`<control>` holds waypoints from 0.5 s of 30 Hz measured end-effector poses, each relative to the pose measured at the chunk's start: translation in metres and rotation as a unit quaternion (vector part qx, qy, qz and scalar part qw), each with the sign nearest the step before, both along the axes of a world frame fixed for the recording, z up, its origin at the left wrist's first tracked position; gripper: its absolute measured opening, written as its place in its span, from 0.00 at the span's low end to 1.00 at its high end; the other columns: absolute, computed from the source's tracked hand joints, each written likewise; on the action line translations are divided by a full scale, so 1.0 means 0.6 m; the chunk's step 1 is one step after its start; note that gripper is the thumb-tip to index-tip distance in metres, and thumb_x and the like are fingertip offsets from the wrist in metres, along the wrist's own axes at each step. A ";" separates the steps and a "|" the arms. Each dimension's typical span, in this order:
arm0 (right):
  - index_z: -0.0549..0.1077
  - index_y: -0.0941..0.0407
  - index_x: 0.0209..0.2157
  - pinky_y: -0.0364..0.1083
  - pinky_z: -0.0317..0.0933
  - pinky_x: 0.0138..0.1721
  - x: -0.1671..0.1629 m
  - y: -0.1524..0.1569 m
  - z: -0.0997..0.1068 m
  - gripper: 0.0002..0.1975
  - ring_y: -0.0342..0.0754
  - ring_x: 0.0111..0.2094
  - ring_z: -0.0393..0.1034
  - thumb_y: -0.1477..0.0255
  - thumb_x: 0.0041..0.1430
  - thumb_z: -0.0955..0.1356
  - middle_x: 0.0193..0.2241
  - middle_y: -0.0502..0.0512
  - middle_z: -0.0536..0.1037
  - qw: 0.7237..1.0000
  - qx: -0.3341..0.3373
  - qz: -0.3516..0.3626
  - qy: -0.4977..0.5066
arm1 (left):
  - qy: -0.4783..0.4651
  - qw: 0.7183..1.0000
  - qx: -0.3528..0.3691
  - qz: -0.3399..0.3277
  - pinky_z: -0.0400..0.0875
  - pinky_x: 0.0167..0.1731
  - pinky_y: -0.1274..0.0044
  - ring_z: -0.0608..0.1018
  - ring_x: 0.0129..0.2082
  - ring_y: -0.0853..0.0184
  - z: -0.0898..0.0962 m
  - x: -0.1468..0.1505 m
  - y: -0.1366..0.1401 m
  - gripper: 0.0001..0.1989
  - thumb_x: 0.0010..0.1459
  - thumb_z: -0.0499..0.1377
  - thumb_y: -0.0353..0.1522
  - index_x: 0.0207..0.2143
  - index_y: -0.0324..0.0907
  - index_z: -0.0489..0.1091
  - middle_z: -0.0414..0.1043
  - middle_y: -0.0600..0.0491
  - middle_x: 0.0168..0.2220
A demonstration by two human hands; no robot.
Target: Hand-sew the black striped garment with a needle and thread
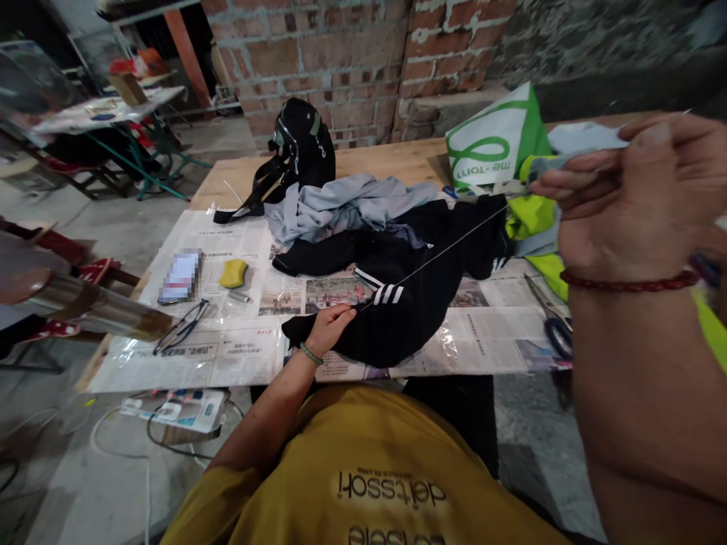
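A black garment with white stripes lies rumpled on the newspaper-covered table. My left hand, with a green bead bracelet, pinches a fold of it beside the stripes. From that spot a pale thread runs taut, up and to the right. My right hand, wearing a dark red bracelet, is raised close to the camera with its fingers closed on the thread's far end. A thin bright tip shows above these fingers; I cannot make out whether it is a needle.
Grey cloth and a black bag lie behind the garment. Scissors, a yellow-green garment and a green-white bag are right. Left are a phone, yellow sponge, glasses and metal tumbler.
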State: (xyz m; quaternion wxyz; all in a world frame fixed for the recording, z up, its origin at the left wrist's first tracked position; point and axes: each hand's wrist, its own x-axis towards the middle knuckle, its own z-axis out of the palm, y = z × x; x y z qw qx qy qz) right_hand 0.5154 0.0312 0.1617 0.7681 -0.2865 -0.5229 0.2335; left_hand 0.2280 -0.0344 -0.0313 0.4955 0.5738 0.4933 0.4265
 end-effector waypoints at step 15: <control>0.70 0.54 0.35 0.46 0.67 0.33 -0.153 -0.043 -0.319 0.10 0.47 0.28 0.74 0.65 0.60 0.60 0.26 0.53 0.77 0.915 -0.236 0.035 -0.325 | -0.052 0.998 -0.022 0.025 0.58 0.27 0.80 0.62 0.24 0.74 -0.009 -0.011 0.001 0.15 0.50 0.59 0.41 0.22 0.36 0.69 0.61 0.57 0.21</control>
